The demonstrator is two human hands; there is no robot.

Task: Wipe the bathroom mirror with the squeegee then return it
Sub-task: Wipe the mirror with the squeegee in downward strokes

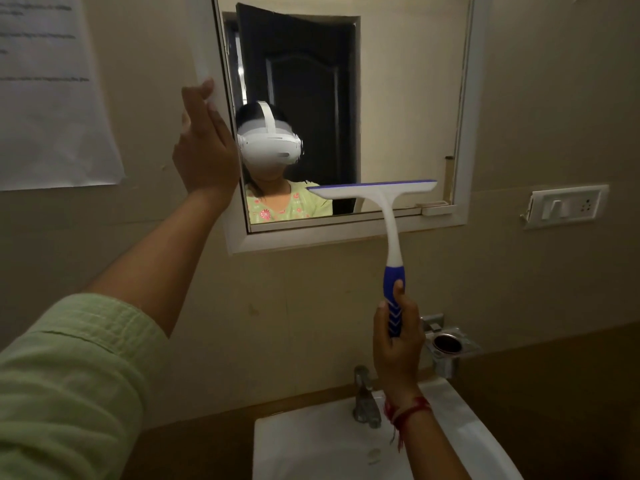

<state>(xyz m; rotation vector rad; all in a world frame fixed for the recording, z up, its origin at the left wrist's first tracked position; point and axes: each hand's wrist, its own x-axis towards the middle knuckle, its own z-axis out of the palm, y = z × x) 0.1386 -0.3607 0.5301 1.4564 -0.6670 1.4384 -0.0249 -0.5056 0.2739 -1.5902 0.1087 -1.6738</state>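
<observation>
Head view. Grips the squeegee (390,237) by its blue handle in the right hand (398,341), fingers clamped round it, blade level and low over the mirror (398,98), near its lower right corner. Cannot tell whether rubber meets glass. Rests the left hand (204,147), fingers fairly straight and holding nothing, against the left edge of the frame (202,46). Looks mid-wipe, perhaps at a stroke's bottom; shows no streaks to judge coverage. Leaves the return undone, squeegee well above the sink (311,445).

Two hands (204,147) (398,337), one squeegee (388,209), one mirror (398,98), one sink (311,445), one tap (363,396) — one switchboard (568,206).
</observation>
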